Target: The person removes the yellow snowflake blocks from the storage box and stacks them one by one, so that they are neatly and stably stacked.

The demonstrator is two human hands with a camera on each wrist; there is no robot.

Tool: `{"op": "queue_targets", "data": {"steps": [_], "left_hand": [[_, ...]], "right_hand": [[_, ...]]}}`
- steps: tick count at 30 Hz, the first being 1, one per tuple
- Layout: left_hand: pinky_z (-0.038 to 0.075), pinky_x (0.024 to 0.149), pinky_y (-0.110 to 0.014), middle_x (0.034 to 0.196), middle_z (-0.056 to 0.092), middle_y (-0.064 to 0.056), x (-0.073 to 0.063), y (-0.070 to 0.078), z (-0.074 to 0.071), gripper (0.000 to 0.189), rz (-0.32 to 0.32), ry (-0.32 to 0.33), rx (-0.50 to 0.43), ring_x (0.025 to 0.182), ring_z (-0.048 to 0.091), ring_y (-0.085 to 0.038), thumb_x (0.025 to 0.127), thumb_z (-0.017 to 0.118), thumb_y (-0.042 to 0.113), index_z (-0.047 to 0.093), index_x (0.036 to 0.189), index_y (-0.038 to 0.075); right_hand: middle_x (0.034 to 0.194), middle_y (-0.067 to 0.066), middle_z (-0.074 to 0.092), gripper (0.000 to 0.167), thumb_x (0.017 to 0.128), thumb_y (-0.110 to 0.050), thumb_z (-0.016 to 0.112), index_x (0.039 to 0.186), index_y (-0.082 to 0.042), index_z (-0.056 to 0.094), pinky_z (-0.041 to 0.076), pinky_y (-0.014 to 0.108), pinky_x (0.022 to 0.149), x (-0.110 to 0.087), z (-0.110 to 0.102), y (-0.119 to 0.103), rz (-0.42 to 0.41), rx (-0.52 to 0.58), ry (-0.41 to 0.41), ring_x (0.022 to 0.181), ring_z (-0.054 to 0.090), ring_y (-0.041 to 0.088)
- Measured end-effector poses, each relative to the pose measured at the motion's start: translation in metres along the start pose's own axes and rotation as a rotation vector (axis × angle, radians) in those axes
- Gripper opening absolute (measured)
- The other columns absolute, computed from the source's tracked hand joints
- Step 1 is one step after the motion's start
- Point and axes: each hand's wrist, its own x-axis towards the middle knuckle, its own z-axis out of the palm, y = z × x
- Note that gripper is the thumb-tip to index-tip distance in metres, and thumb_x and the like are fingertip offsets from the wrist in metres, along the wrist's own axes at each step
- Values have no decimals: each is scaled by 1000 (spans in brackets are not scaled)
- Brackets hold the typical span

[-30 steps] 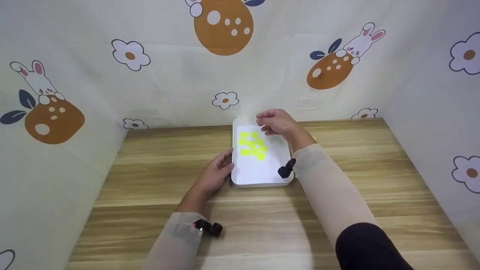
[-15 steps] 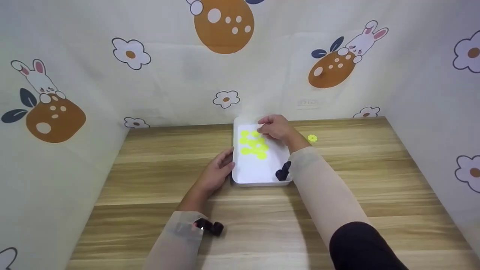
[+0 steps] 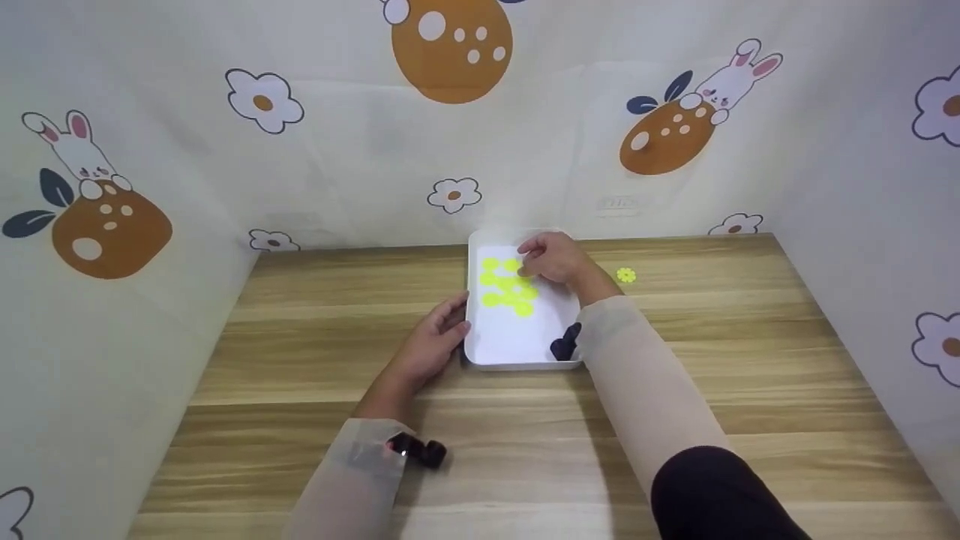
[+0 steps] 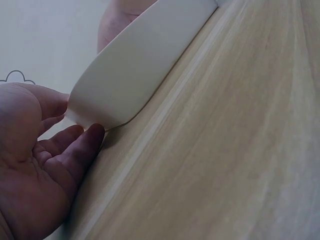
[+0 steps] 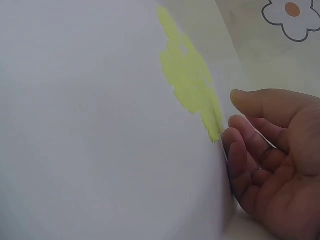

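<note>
A shallow white tray (image 3: 506, 341) lies on the wooden table, with several flat bright yellow pieces (image 3: 491, 300) clustered inside it. My left hand (image 3: 431, 349) rests at the tray's left side; the left wrist view has its fingertips (image 4: 92, 137) touching the outer wall. My right hand (image 3: 556, 259) is low over the tray's far right part, just beside the cluster. In the right wrist view its thumb stands apart from the loosely bent fingers (image 5: 240, 157), and nothing shows between them. Part of the tray's right side is hidden by that hand and forearm.
One yellow flower-shaped piece (image 3: 626, 275) lies on the table (image 3: 712, 337) to the right of the tray. A patterned cloth (image 3: 337, 172) hangs behind the table's far edge and along both sides. Small black cameras sit on both wrists.
My right hand has come down and slightly nearer to me, towards the yellow pieces. The lone yellow piece, mostly hidden behind the forearm before, now shows. My left hand stays at the tray.
</note>
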Motion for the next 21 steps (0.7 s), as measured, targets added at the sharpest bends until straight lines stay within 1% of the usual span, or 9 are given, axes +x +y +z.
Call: {"op": "queue_targets", "data": {"steps": [4,10,15,21], "left_hand": [[36,122,-43,161,38,-10,0,0,1,55,8,-5,-20,148,38,-27,102,54,11,37,155,13],[37,121,-42,160,39,-10,0,0,2,55,-4,11,-14,148,39,-26,102,55,11,39,154,16],[37,121,-42,160,39,-10,0,0,2,55,3,9,-9,147,40,-27,101,56,11,39,154,15],[37,121,-42,159,40,-10,1,-1,1,55,9,8,-11,147,41,-27,101,56,11,40,153,16]], "right_hand": [[103,3,64,45,78,-9,83,120,-10,67,49,30,89,-2,1,2,-28,6,-26,97,57,20],[107,3,65,45,75,-6,83,117,-14,68,49,34,94,-1,3,3,-9,-42,-51,100,58,21],[106,5,65,43,74,-3,83,114,-13,69,49,33,94,0,6,3,-28,-64,-40,99,58,21],[106,6,65,44,74,0,81,114,-11,70,51,34,93,1,7,3,-42,-38,-3,99,57,22]]}}
